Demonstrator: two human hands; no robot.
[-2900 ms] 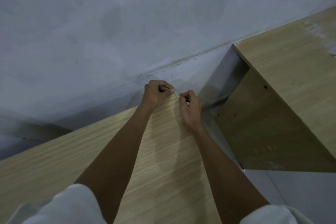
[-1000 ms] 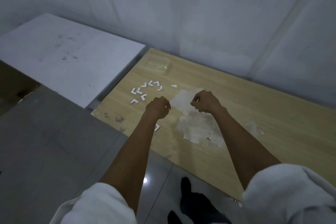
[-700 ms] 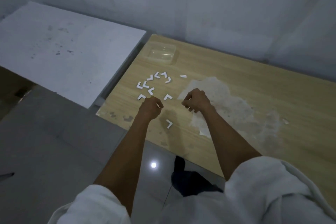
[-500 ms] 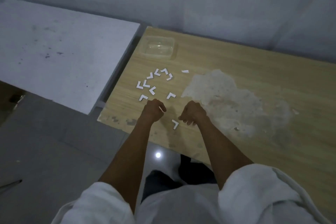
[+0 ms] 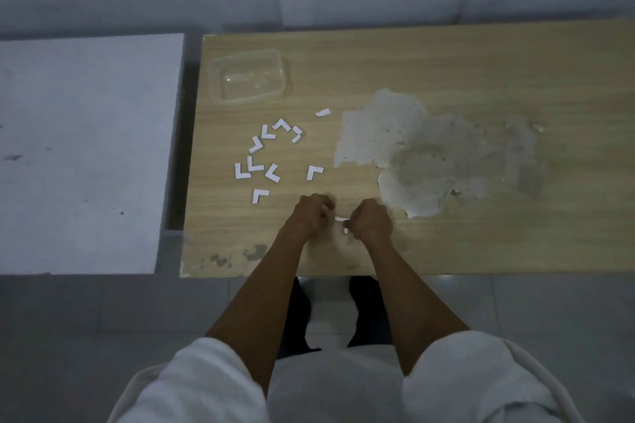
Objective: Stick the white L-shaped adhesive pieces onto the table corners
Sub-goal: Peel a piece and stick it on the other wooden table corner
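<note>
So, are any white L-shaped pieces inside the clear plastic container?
No, the container looks empty; the white L-shaped pieces lie loose on the wooden table.

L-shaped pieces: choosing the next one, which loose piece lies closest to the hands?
The lone piece right of the cluster, directly beyond the left hand; the others lie farther left.

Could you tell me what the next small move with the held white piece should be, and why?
Probably bring the left hand to pinch the free end of the white piece, ready for peeling: the right hand pinches it, and the left is curled beside it.
</note>
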